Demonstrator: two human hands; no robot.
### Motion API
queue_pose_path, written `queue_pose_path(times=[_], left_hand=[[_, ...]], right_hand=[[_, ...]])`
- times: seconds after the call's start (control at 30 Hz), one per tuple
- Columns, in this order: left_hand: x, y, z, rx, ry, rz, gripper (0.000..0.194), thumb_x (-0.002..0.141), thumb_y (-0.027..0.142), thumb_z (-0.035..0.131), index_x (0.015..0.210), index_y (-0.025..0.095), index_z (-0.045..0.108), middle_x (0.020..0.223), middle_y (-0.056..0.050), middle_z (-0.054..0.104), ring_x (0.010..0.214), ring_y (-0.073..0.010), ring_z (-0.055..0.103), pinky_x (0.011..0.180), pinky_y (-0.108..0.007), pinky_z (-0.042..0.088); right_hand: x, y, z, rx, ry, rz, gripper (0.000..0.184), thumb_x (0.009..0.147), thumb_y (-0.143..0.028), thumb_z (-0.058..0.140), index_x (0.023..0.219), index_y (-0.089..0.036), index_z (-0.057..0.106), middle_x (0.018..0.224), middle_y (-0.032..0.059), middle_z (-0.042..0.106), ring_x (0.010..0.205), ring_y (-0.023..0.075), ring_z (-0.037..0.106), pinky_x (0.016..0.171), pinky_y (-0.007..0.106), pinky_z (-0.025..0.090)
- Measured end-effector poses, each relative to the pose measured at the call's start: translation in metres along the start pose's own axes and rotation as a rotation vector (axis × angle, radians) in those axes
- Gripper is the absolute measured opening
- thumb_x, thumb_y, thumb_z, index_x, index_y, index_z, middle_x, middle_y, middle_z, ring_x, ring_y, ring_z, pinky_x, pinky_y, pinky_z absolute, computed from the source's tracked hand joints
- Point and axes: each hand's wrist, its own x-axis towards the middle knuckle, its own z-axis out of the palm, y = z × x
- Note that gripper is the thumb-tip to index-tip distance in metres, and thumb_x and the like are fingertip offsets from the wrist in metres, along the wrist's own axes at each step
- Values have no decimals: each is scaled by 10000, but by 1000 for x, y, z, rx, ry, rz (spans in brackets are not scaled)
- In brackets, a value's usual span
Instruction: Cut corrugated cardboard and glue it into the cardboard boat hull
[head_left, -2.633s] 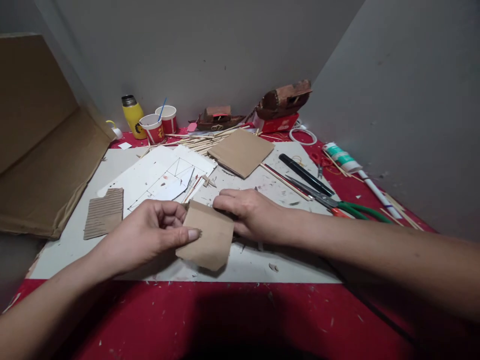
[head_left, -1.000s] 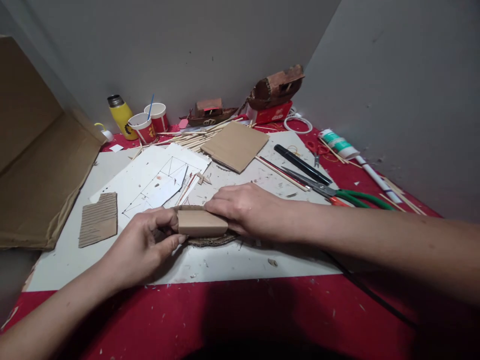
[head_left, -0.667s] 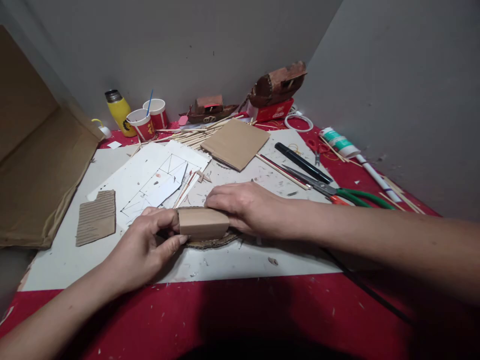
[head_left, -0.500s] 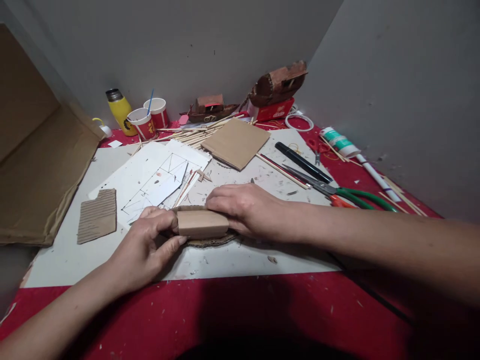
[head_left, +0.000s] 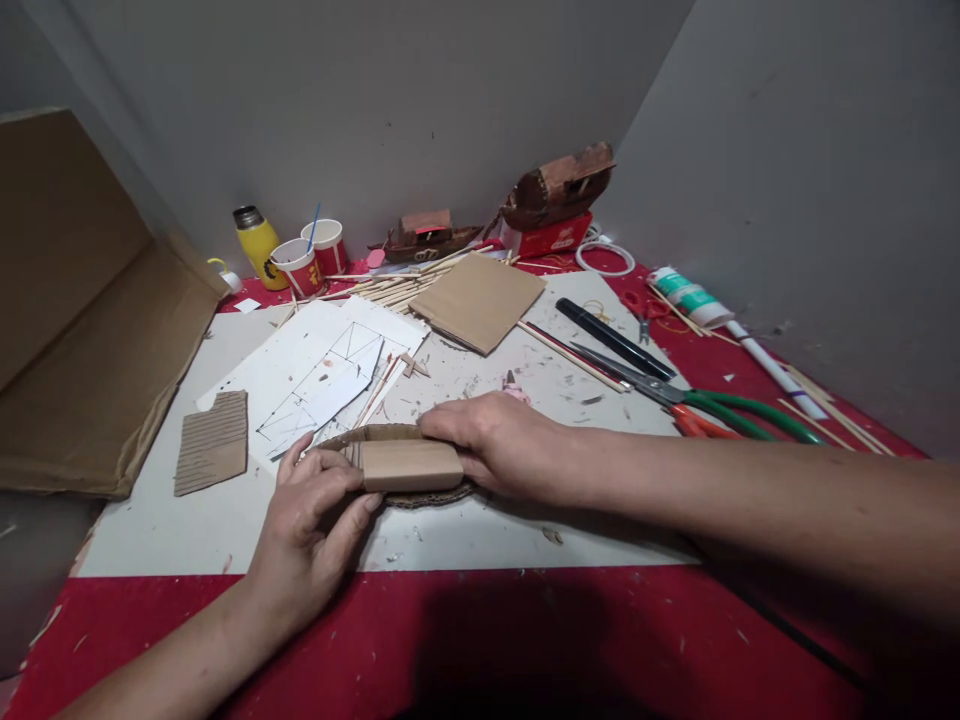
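Observation:
A folded cardboard piece (head_left: 412, 466) sits on a boat-shaped cardboard base (head_left: 420, 500) with corrugated edges, over the grey board. My left hand (head_left: 319, 515) is closed on the left end of the folded piece, thumb at its near edge and fingers behind. At the other end, my right hand (head_left: 502, 445) curls round the folded piece and the base; its fingertips rest near the far rim. Both ends of the base are partly hidden by my hands. A notched scrap of corrugated cardboard (head_left: 212, 443) lies to the left.
Behind my hands lie drawn paper sheets (head_left: 322, 375), a square of cardboard (head_left: 478, 302) and wooden sticks (head_left: 397, 290). Green-handled scissors (head_left: 675, 392) and a black marker (head_left: 615, 338) are at right. Two model boats (head_left: 427, 235), cups (head_left: 298, 268) and a yellow bottle (head_left: 259, 245) stand at the back.
The whole view has shifted slightly, with the scene now lower and to the right. My left fingers have lifted and spread a little at the folded piece's end; my right hand keeps its hold.

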Motion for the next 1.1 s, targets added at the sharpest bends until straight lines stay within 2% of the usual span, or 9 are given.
queue_pose_path(times=[0.17, 0.37, 0.5, 0.67, 0.83, 0.97, 1.1], left_hand=[[-4, 0, 4, -8, -28, -24, 137, 846, 188, 619, 938, 241, 533, 912, 5, 618, 942, -172, 567, 1123, -553, 141], [-4, -2, 10, 11, -3, -28, 130, 838, 180, 633, 828, 234, 516, 852, 23, 610, 912, -164, 571, 1117, -547, 134], [-4, -1, 8, -14, -26, -50, 109, 835, 177, 633, 844, 240, 544, 868, 27, 629, 961, -167, 564, 1122, -527, 122], [-4, 0, 8, -51, -2, -82, 197, 772, 226, 713, 814, 227, 520, 868, 26, 624, 937, -175, 559, 1120, -527, 136], [-2, -4, 12, -85, -3, -69, 194, 804, 244, 685, 737, 219, 504, 799, 30, 618, 923, -177, 549, 1114, -522, 175], [0, -4, 13, -102, -12, -65, 190, 785, 155, 657, 694, 219, 503, 758, 38, 603, 914, -171, 544, 1130, -506, 169], [3, -6, 12, -133, -47, -59, 166, 793, 214, 677, 718, 223, 529, 773, 37, 617, 936, -181, 547, 1126, -510, 177]], right_hand=[[0, -4, -1, 27, -24, 58, 184, 698, -20, 506, 771, -156, 606, 791, 50, 652, 722, 165, 587, 608, 229, 379], [-1, 0, 4, 25, -3, 43, 198, 660, -16, 516, 764, -149, 619, 748, 43, 621, 660, 154, 559, 590, 235, 383], [-2, 1, 6, 55, -4, 37, 248, 637, 7, 515, 797, -148, 624, 781, 54, 639, 703, 168, 597, 618, 243, 418], [-1, -1, 4, 7, -47, 57, 245, 638, -4, 507, 790, -162, 616, 771, 49, 645, 680, 175, 606, 598, 250, 430], [-2, 3, 5, -57, -32, -30, 166, 719, -83, 511, 836, -167, 593, 798, 75, 668, 698, 203, 625, 614, 295, 469], [-2, 10, 6, -81, 60, -166, 143, 804, -167, 494, 929, -153, 563, 928, 137, 684, 801, 242, 654, 664, 349, 509], [1, 11, 7, -78, 56, -258, 179, 789, -118, 495, 941, -166, 577, 1068, 149, 666, 924, 242, 653, 727, 342, 517]])
